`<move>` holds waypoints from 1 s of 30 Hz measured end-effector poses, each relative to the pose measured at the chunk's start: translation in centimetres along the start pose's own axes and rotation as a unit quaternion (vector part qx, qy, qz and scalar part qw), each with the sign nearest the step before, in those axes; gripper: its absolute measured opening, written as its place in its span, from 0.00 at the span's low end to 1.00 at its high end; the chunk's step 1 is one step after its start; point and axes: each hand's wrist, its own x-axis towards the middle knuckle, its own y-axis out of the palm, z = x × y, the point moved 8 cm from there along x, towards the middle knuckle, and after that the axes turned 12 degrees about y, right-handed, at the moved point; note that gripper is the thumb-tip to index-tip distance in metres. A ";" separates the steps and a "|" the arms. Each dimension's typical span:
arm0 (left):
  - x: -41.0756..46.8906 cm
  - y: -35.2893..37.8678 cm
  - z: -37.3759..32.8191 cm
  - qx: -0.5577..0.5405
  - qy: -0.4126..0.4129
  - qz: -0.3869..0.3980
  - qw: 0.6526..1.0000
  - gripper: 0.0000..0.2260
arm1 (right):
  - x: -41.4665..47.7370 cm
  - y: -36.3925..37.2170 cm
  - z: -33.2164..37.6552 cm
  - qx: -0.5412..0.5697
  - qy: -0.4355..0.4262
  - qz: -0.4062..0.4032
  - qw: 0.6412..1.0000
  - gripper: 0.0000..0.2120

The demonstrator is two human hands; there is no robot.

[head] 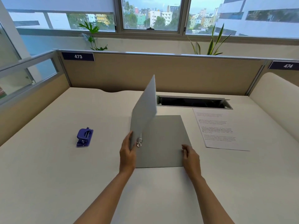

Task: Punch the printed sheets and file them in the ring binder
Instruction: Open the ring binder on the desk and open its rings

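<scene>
A grey ring binder (163,139) lies in the middle of the desk. Its front cover (144,109) stands nearly upright, blurred from motion. Metal rings (139,142) show near the spine. My left hand (127,152) grips the binder at the spine, at the near end of the raised cover. My right hand (190,156) rests on the near right edge of the flat back cover, fingers loosely bent. Printed sheets (218,128) lie flat on the desk to the right of the binder. A purple hole punch (85,137) sits to the left, apart from both hands.
The cream desk (48,175) is walled by beige partitions (178,73) at the back and sides. An open cable slot (192,102) lies behind the binder. Plants stand on the sill beyond the partition.
</scene>
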 end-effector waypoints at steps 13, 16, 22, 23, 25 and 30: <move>4.0 -10.3 -4.6 0.091 0.057 -0.351 0.930 0.37 | -0.5 3.0 1.2 -0.177 -0.097 0.047 0.978 0.16; 4.8 -12.3 -6.1 0.289 0.066 -0.343 0.891 0.41 | -0.4 2.8 1.0 -0.179 -0.100 0.042 0.978 0.16; 7.1 -9.4 -5.7 0.563 0.151 -0.144 0.799 0.45 | 0.1 2.5 0.3 -0.183 -0.092 0.029 0.978 0.16; 7.5 -8.5 -5.0 0.582 0.151 -0.108 0.792 0.45 | 0.2 2.4 0.3 -0.185 -0.091 0.031 0.978 0.16; 8.0 -6.1 -3.5 0.589 0.150 -0.020 0.794 0.38 | 0.3 2.3 0.1 -0.189 -0.089 0.034 0.977 0.16; 7.5 1.0 1.1 0.546 0.140 0.223 0.796 0.23 | 0.6 1.1 -0.1 -0.188 -0.080 0.000 0.979 0.15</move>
